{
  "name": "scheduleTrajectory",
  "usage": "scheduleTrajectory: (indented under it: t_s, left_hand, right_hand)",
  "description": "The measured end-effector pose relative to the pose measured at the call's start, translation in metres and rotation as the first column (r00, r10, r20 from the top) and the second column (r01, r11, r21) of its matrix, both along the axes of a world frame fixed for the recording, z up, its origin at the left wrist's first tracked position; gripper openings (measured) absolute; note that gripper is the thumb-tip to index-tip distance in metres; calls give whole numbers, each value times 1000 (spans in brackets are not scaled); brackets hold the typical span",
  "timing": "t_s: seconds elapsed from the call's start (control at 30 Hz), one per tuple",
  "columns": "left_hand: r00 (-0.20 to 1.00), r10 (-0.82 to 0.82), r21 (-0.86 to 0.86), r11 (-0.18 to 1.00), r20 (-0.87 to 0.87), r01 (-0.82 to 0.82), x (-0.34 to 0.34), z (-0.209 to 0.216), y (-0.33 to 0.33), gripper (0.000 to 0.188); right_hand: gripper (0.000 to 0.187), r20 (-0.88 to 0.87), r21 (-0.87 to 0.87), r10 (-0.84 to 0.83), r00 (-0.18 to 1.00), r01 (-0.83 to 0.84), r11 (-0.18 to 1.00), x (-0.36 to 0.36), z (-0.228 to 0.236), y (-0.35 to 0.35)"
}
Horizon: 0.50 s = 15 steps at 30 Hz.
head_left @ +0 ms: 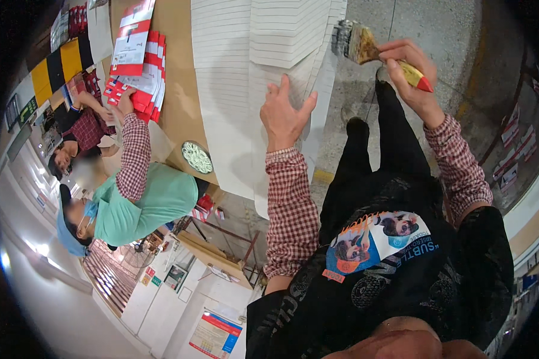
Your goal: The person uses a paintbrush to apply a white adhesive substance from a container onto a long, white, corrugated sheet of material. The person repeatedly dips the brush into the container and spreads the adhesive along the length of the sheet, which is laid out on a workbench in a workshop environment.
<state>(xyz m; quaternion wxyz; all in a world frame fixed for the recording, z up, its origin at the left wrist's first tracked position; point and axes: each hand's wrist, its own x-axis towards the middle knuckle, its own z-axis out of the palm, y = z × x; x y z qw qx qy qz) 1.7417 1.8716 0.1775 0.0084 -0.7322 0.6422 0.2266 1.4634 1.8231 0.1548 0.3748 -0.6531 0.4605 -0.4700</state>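
Observation:
My left hand (286,116) lies flat with fingers spread on a fanned stack of white paper sheets (290,30), whose overlapping edges form rows of narrow strips. To its right, my right hand (414,78) is wrapped round the handle of a flat paintbrush (361,45). The handle is yellow with a red end; the bristles are pale and dark at the tip. They point left, just beyond the right edge of the sheets, and I cannot tell whether they touch the paper. More layered white sheets (221,113) spread to the left of my left hand.
A brown table (182,113) carries red-and-white printed packets (153,81) and an oval patterned dish (196,157). A co-worker in a green top (144,200) reaches to the packets; another person (81,128) stands farther off. Speckled floor (425,24) shows at right, with red-and-white pieces (512,155) beyond.

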Motion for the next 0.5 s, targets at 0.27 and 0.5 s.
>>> scheduleTrajectory:
  t_s: [0.27,0.5]
  left_hand:
    - [979,-3,-73,997,203,19,-18,-22,15,90]
    - [942,189,-196,971,277,-137,-44,-56,61,104]
  right_hand:
    - [9,40,104,67,997,-70,992,1,0,33]
    - [10,44,76,-81,996,78,994,-16,-4,32]
